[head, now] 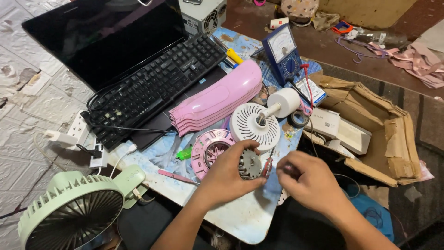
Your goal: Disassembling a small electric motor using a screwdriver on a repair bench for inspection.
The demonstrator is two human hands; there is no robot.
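- Head view, looking down on a cluttered small table with a person seated at its near edge.
- Left hand holds a small round metal motor just over the near edge of the table, fingers curled around its rim, thumb on top.
- Right hand sits just beside it, fingers pinched narrow near the motor's side. What they grip is too small to tell; a thin reddish piece shows between the two hands.
- Both forearms come up from the bottom, wrists bent inward so the hands meet in front of the body.
- Judging by the pose, this is fine work on the motor: it should go best with the left grip steady and level, and the right fingertips moving gently so thin wires are not strained.
- Pink ring-shaped part lies touching the left hand's far side.
- White vented round cover sits just beyond, with a white cylinder behind it.
- Pink curved shell lies across the table's middle.
- Black keyboard and dark screen fill the far left corner.
- Blue meter stands at the far right edge.
- Green fan sits off the near left corner.
- Torn cardboard box lies on the floor to the right.
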